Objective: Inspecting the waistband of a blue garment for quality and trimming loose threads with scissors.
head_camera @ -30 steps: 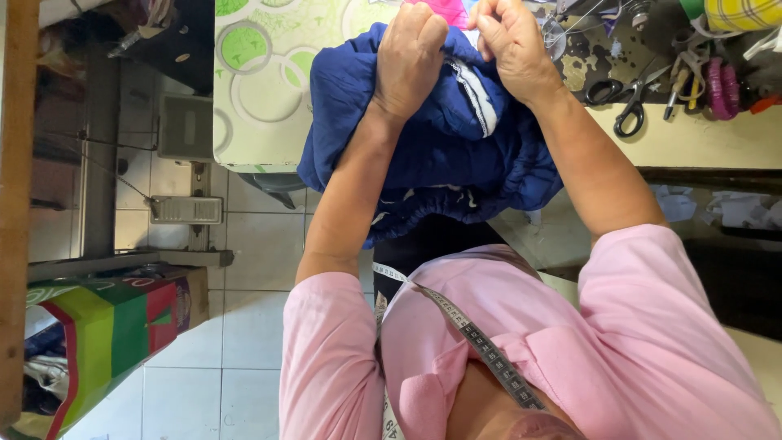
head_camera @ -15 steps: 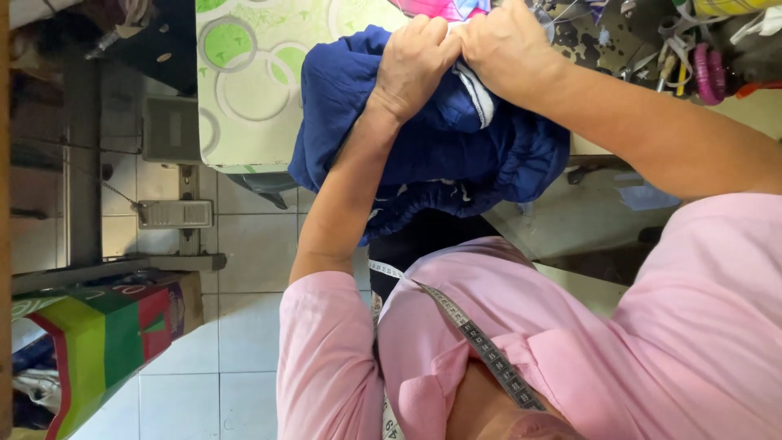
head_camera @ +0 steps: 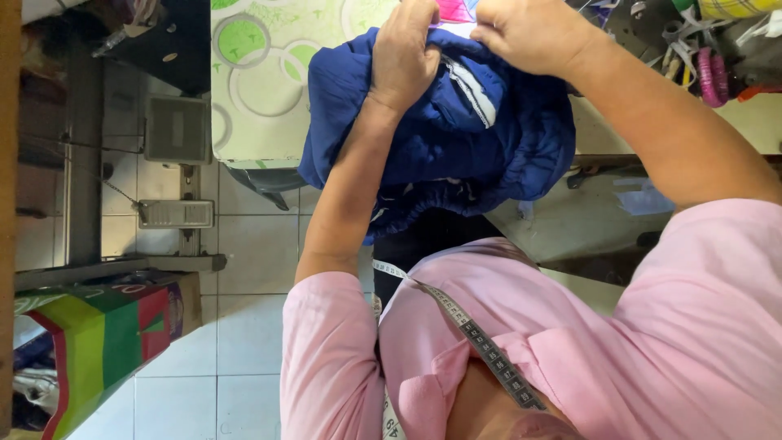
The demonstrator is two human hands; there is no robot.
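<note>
A navy blue garment (head_camera: 456,138) with white stripes lies bunched at the near edge of a table covered in a green-circle patterned cloth (head_camera: 261,81), and part of it hangs over the edge towards my lap. My left hand (head_camera: 407,57) grips a fold on the garment's upper left. My right hand (head_camera: 529,33) pinches the fabric beside it, by the white stripes. A scrap of pink cloth (head_camera: 456,10) shows just beyond my fingers.
Scissors and pink-handled tools (head_camera: 709,73) clutter the table at top right. A measuring tape (head_camera: 481,342) hangs around my neck over a pink shirt. On the tiled floor to the left stand a treadle pedal (head_camera: 175,213) and a striped multicoloured bag (head_camera: 98,350).
Both hands have kept hold of the blue garment, drawing close together and then slightly apart while working the fabric. The view has shifted a little to the right.
</note>
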